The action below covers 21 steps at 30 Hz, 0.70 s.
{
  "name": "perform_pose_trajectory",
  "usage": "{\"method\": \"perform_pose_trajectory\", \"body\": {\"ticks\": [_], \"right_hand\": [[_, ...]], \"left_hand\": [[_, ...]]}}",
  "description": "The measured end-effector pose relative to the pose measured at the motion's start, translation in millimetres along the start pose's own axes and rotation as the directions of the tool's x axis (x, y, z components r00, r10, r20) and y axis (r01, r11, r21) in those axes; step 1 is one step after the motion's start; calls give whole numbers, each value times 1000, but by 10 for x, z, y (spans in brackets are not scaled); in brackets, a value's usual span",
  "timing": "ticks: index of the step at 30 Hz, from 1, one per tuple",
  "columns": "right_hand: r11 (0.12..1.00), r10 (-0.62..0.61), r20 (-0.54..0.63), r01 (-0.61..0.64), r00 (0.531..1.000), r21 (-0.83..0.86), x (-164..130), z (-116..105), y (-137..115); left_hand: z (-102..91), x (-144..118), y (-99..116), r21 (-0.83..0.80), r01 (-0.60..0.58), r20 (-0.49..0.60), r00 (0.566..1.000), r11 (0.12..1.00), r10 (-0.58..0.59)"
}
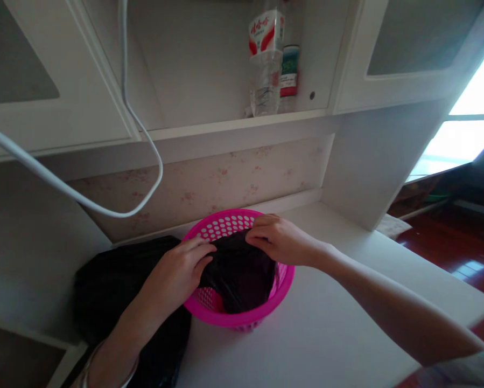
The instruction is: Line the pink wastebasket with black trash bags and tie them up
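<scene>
Both hands grip a crumpled black plastic bag (239, 272) inside the round pink perforated plastic basket (242, 318) on the white counter (326, 323). Left hand (177, 275) pinches its near-left edge with curled fingers; right hand (280, 240) clutches the far rim.

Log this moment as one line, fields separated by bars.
left hand: grips dark cloth | right hand: grips cloth's top edge | cloth: inside pink basket | basket: on white desk

Single head-worn view, looking forward and down, close over white laminate desk (346, 323), facing white wall cabinets (64, 108), edges probably lens-warped
</scene>
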State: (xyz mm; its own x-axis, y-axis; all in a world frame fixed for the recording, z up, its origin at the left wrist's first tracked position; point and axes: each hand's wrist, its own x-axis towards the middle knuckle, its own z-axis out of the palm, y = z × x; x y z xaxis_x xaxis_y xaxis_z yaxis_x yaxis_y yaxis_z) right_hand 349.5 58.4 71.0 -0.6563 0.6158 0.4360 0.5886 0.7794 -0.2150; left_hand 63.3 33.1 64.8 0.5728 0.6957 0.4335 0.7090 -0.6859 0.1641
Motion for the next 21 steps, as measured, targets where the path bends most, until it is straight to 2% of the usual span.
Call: {"method": "perform_pose_trajectory", "body": {"ticks": [3, 6, 9, 11, 13, 15, 17, 19, 21], "right_hand": [[998, 47, -40, -45, 998, 49, -68, -47, 44], [991, 67, -101, -55, 993, 118, -78, -68, 4], [984, -77, -61, 86, 995, 158, 6, -19, -82], [972, -162, -25, 164, 986, 168, 62, 17, -105], [971, -163, -36, 167, 986, 170, 62, 16, -61], [979, -51, -102, 70, 993, 194, -27, -27, 56], [946, 169, -195, -104, 966, 306, -204, -86, 231], [837, 411, -250, -254, 877, 486, -434, -129, 426], [729, 545, -274, -286, 793, 621, -661, -146, 587]], "left_hand": [[-83, -59, -58, -43, 5, -41, 999, 999, -7], [-160, -81, 40, -147, -11, -74, 997, 989, 0], [-162, -72, 187, -252, 7, -81, 996, 968, -28], [-135, -86, 224, -300, 50, -112, 990, 953, -88], [-115, -140, 177, -335, 118, -172, 968, 935, -184], [-119, -235, 50, -407, 235, -240, 905, 883, -352], [-155, -356, -120, -610, 330, -270, 769, 721, -580], [-222, -479, -281, -815, 304, -226, 617, 493, -754], [-312, -590, -382, -932, 201, -162, 511, 301, -844]]}}
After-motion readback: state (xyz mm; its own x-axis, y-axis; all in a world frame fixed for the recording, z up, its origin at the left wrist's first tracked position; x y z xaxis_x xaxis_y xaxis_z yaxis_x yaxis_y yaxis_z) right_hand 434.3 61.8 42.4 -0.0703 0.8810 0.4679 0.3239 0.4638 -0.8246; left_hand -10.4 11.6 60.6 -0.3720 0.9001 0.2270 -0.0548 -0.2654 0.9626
